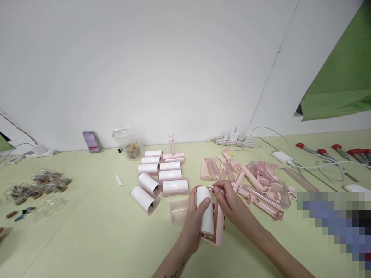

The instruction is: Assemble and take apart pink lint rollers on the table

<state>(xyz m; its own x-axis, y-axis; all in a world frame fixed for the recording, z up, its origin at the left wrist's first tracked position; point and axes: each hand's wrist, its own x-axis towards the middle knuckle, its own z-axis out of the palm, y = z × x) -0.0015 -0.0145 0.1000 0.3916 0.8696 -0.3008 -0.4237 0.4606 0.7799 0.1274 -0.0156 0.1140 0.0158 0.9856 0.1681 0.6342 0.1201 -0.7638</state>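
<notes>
My left hand [194, 218] is wrapped around a lint roller [206, 212], a white roll seated in a pink plastic casing [219, 227], with the thumb across the roll. At its top end, my right hand [226, 197] pinches a small pink loop-shaped part [213, 189] between thumb and fingers. Part of the casing lies hidden behind the hands. Next to my left hand lies a translucent pink cover [177, 212]. Beyond it, several white rolls in pink casings [175, 187] are arranged in two groups.
To the right is a heap of pink plastic parts [257, 175]. Further back are a power strip [234, 142] with cables and several red-handled tools [321, 151]. A clear bag [129, 144], an upright pink roller [172, 144] and a phone-like object [91, 141] stand near the wall. Small clear domes [50, 185] lie left.
</notes>
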